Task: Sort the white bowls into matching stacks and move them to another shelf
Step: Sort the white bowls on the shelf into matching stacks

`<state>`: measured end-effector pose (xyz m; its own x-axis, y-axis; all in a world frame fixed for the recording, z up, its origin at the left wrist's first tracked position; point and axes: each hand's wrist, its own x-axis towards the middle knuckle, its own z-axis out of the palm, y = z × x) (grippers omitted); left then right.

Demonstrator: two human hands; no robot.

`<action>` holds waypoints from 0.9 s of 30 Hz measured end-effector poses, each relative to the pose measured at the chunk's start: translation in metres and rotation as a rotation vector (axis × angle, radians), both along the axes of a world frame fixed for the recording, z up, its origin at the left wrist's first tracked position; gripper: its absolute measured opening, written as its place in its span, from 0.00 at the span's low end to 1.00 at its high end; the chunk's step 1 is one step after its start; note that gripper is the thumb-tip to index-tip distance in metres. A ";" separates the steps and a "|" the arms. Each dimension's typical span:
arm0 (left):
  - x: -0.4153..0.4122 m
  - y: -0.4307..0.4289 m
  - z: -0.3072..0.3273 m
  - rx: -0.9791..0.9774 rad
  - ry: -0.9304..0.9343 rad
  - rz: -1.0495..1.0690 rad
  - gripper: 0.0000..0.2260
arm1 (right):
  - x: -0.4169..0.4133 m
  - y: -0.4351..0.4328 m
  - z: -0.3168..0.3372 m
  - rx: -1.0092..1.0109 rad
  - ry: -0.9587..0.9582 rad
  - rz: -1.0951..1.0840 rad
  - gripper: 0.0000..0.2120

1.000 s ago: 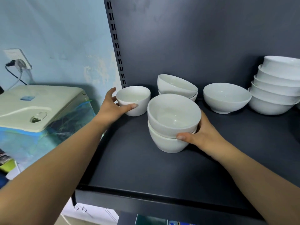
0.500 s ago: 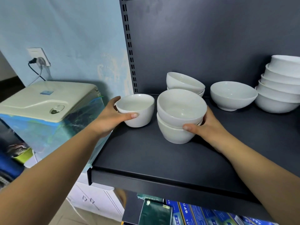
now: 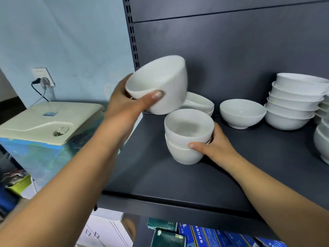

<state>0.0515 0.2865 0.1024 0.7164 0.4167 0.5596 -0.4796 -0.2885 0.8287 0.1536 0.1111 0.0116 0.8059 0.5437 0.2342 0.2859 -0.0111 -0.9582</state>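
My left hand (image 3: 124,106) grips a small deep white bowl (image 3: 160,82), lifted and tilted above the dark shelf (image 3: 160,179). Just below and to its right stands a stack of two matching deep bowls (image 3: 187,138), with my right hand (image 3: 215,145) closed around its right side. Behind that stack lie two shallow bowls (image 3: 199,104), the top one tilted. A single wide bowl (image 3: 242,113) sits further right, and a tall stack of wide bowls (image 3: 295,102) stands at the far right.
More white bowls (image 3: 322,138) show at the right edge. Left of the shelf stands a cream-lidded appliance (image 3: 46,120) under a wall socket (image 3: 42,77). Boxes (image 3: 195,234) fill the shelf below. A slotted upright (image 3: 131,32) borders the shelf's left side.
My left hand has lifted the single deep bowl off the shelf and tilted it, carrying it up and right over the two-bowl stack. My right hand stays on the stack.
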 end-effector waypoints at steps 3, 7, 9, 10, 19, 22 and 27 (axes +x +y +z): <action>0.015 -0.020 -0.009 0.035 0.032 0.033 0.27 | -0.001 0.000 -0.002 0.002 0.001 0.017 0.39; 0.025 -0.029 -0.026 0.080 0.114 0.025 0.29 | -0.001 0.000 -0.003 0.004 -0.004 0.026 0.43; 0.027 -0.031 -0.031 0.111 0.147 0.013 0.27 | -0.001 -0.001 -0.002 -0.004 -0.011 0.035 0.45; 0.027 -0.032 -0.032 0.115 0.159 0.000 0.25 | -0.001 -0.002 -0.002 -0.006 -0.015 0.040 0.46; 0.028 -0.035 -0.048 0.099 0.190 -0.085 0.28 | 0.001 -0.001 -0.001 0.000 -0.041 0.065 0.42; 0.029 -0.036 -0.056 0.059 0.169 -0.100 0.28 | 0.001 -0.001 -0.001 0.013 -0.042 0.081 0.37; 0.031 -0.042 -0.067 -0.053 0.150 -0.138 0.31 | 0.000 0.000 -0.003 0.062 -0.056 0.129 0.37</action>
